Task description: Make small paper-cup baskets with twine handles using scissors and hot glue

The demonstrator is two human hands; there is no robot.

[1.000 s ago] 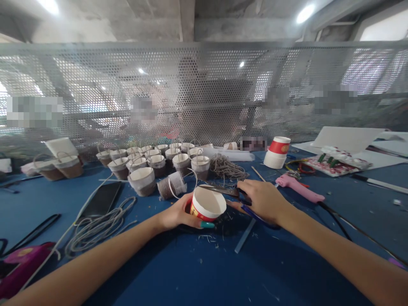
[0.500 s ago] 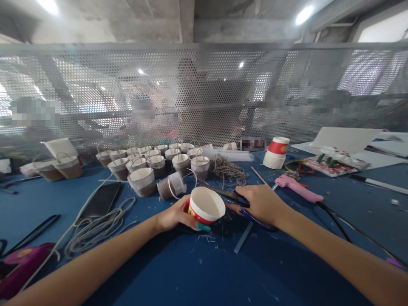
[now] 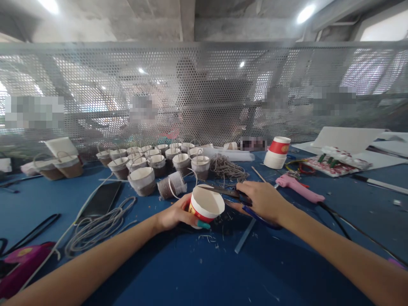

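Observation:
My left hand (image 3: 174,214) is closed round a short red and white paper cup (image 3: 205,206), tilted with its white inside toward me, just above the blue table (image 3: 197,272). My right hand (image 3: 263,199) grips blue-handled scissors (image 3: 236,196); their dark blades reach left and lie across the cup's far rim. Small paper scraps lie on the table under the cup.
Several rope-wrapped cups with handles (image 3: 153,163) stand behind, one lying on its side (image 3: 172,185). A twine tangle (image 3: 228,168), a stack of red and white cups (image 3: 277,153), a pink glue gun (image 3: 299,189), a phone (image 3: 102,199), coiled cord (image 3: 98,223) and a perforated metal screen (image 3: 204,93) surround the spot.
The cup and both hands shifted only slightly. The scissor blades now lie over the cup's far rim again after dipping lower half a second ago.

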